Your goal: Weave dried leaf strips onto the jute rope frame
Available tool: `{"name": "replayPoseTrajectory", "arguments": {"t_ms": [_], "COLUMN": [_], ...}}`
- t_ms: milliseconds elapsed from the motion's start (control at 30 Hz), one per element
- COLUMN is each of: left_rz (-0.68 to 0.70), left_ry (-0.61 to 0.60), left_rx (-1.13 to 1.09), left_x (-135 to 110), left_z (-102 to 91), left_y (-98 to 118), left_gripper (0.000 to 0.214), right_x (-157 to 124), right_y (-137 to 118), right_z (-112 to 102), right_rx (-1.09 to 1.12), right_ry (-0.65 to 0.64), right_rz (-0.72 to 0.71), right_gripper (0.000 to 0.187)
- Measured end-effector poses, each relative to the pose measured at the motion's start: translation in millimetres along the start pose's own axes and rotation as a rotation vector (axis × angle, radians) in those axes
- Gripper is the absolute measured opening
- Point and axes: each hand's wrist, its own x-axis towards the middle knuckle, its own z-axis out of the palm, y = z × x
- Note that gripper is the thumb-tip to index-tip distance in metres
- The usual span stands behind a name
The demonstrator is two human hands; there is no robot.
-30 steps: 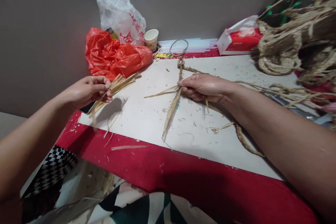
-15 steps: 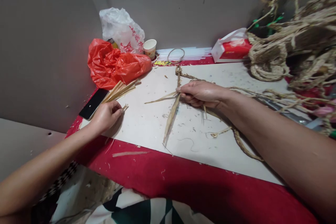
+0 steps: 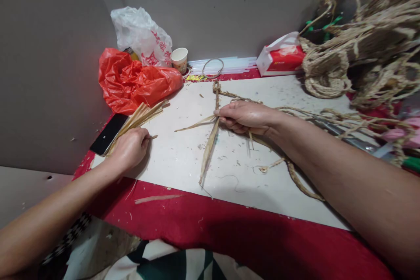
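My right hand [image 3: 241, 117] pinches a braided straw cord [image 3: 217, 98] where its loose strands fan out. One wide flat strand [image 3: 209, 148] hangs toward me, and a thinner strand [image 3: 193, 124] points left. The cord's knotted far end rests on the white board. On the left, my left hand [image 3: 131, 146] is closed, with the short end of a dry straw strip [image 3: 153, 137] poking out from its fingers. Beside and partly under that hand lies a bundle of dry straw strips [image 3: 142, 117], next to a black phone [image 3: 109, 134].
A red plastic bag [image 3: 138, 81], a white plastic bag [image 3: 142, 35] and a paper cup [image 3: 179, 60] stand at the back left. Clear sticks [image 3: 226, 65] and a tissue pack [image 3: 281, 57] line the wall. Coiled straw rope [image 3: 361, 43] piles up at right. A white board [image 3: 177, 162] covers the red cloth [image 3: 236, 223].
The view has shifted slightly, so most things sit a little further left. My left hand has turned a little and its fingers are curled in more. My right hand keeps its pinch on the cord.
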Motion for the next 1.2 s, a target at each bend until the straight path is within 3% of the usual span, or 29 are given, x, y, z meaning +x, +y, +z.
{"name": "replayPoseTrajectory", "arguments": {"t_ms": [100,233,333,533,767,867,1000,1200], "left_rz": [-0.069,-0.253,-0.331,-0.232,-0.022,-0.050,-0.189,-0.224], "left_ry": [-0.039,-0.193,-0.319,-0.387,-0.274,-0.350,-0.467,-0.384], "left_rx": [-0.304,-0.944,-1.139,-1.155,-1.088,-1.246,-1.358,-1.259], "left_x": [5,21,39,70,89,91,92,93], "left_z": [-6.5,-18.5,-16.7,11.3,43.3,48.1,46.2,45.6], "left_y": [8,36,66,105,103,107,115,118], "left_gripper": [0.009,0.019,0.018,0.013,0.014,0.013,0.014,0.012], "right_x": [2,2,2,3,6,6,7,7], "right_y": [1,0,-1,-2,-3,-3,-2,-2], "right_z": [-2,-3,-4,-7,-9,-8,-7,-4], "right_rx": [0.034,0.084,0.113,0.163,0.213,0.226,0.232,0.241], "right_ry": [-0.017,-0.028,-0.035,-0.074,-0.098,-0.078,-0.065,-0.041], "right_rz": [-0.015,0.004,0.015,-0.013,-0.034,-0.026,-0.029,-0.038], "right_gripper": [0.034,0.035,0.036,0.034,0.034,0.034,0.034,0.035]}}
